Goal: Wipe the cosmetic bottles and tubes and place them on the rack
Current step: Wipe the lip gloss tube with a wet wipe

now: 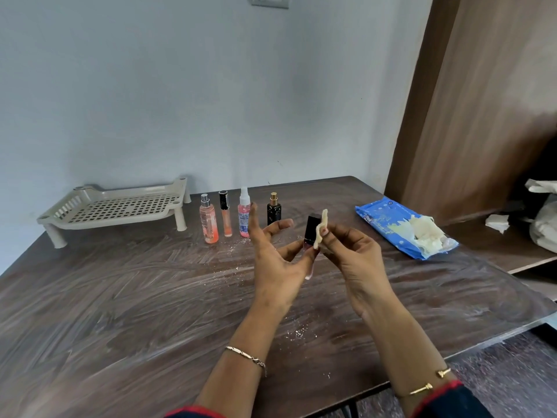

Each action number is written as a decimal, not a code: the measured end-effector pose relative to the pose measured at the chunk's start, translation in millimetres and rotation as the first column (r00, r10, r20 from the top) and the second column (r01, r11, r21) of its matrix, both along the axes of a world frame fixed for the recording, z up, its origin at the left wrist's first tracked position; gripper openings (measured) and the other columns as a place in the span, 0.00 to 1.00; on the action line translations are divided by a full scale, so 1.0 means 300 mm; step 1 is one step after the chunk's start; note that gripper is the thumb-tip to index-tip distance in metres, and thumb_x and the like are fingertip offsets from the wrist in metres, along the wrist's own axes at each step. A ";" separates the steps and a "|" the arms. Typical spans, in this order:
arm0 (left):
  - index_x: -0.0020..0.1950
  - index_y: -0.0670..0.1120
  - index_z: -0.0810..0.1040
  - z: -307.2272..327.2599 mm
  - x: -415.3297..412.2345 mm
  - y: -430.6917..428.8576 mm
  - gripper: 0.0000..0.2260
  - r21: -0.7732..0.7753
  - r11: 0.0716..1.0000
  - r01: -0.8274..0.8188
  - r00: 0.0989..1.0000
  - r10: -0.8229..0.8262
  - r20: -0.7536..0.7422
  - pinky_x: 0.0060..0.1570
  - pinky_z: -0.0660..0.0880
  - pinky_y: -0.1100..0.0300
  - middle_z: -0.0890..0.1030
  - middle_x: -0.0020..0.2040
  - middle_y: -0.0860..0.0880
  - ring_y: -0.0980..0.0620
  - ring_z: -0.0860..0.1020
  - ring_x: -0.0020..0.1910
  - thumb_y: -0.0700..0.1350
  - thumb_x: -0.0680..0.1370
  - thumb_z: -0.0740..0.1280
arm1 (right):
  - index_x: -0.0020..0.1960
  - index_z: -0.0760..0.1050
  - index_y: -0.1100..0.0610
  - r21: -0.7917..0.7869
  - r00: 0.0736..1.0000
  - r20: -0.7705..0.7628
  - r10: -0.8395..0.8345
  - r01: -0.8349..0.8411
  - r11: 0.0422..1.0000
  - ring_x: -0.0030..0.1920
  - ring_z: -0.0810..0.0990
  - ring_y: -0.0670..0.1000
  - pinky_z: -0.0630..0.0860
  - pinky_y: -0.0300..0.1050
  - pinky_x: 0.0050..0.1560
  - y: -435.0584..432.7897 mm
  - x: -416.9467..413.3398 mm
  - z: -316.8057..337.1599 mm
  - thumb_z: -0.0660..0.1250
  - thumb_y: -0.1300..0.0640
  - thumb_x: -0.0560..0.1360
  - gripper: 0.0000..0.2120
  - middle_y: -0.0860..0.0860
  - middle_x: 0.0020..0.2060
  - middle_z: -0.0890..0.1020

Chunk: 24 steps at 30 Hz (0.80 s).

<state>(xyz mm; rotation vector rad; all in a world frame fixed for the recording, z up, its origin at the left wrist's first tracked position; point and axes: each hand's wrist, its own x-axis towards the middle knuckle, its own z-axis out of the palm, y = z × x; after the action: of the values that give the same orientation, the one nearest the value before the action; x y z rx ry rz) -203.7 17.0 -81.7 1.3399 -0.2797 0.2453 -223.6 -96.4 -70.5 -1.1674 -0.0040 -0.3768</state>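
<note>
Above a dark wooden table (120, 297), a small black-capped bottle (311, 232) is pinched by the left hand (277, 260), other fingers splayed; a wipe (320, 229) is pinched against it by the right hand (352, 254); the rack (120, 206) is set far left.

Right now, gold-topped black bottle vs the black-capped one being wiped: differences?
The gold-topped black bottle stands on the brown table; the black-capped bottle is held above it by the left hand. The first has a black body, the second a pinkish clear one. Only the second has the right hand's white wipe against it. Both upright.
</note>
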 end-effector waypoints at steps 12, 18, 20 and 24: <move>0.72 0.61 0.60 0.016 -0.008 0.024 0.42 -0.012 0.988 0.156 0.988 -0.156 0.002 0.51 0.80 0.56 0.76 0.62 0.49 0.51 0.82 0.53 0.26 0.70 0.69 | 0.51 0.80 0.56 -0.406 0.979 0.172 -0.110 0.172 0.898 0.44 0.82 0.44 0.76 0.42 0.50 -0.016 -0.003 -0.016 0.73 0.63 0.72 0.09 0.50 0.43 0.85; 0.55 0.43 0.81 0.031 0.001 0.080 0.13 -0.136 0.971 0.194 0.981 -0.195 0.009 0.53 0.78 0.62 0.84 0.52 0.46 0.51 0.81 0.55 0.36 0.71 0.70 | 0.55 0.79 0.56 -0.550 0.996 0.084 0.035 0.017 0.835 0.49 0.82 0.51 0.76 0.47 0.55 -0.046 0.005 -0.010 0.69 0.61 0.75 0.08 0.50 0.47 0.85; 0.52 0.42 0.82 0.034 0.001 0.078 0.12 -0.095 0.978 0.184 0.983 -0.184 0.010 0.49 0.77 0.66 0.85 0.49 0.47 0.53 0.82 0.53 0.39 0.70 0.72 | 0.55 0.78 0.58 -0.559 0.994 0.071 0.084 -0.030 0.829 0.50 0.82 0.50 0.77 0.43 0.54 -0.045 0.003 -0.010 0.69 0.62 0.76 0.09 0.50 0.47 0.85; 0.50 0.44 0.82 0.034 0.008 0.080 0.09 -0.024 0.987 0.162 0.987 -0.162 -0.009 0.45 0.76 0.69 0.86 0.45 0.51 0.57 0.83 0.48 0.36 0.72 0.71 | 0.55 0.78 0.60 -0.587 0.993 0.069 0.098 -0.039 0.809 0.47 0.82 0.46 0.76 0.36 0.48 -0.041 0.002 -0.004 0.69 0.63 0.75 0.09 0.51 0.46 0.85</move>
<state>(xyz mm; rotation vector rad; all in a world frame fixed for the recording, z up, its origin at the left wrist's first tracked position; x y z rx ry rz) -201.1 41.1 -71.5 1.2873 -0.3732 0.1043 -222.9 -108.5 -71.8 -1.7580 -0.2646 -0.3783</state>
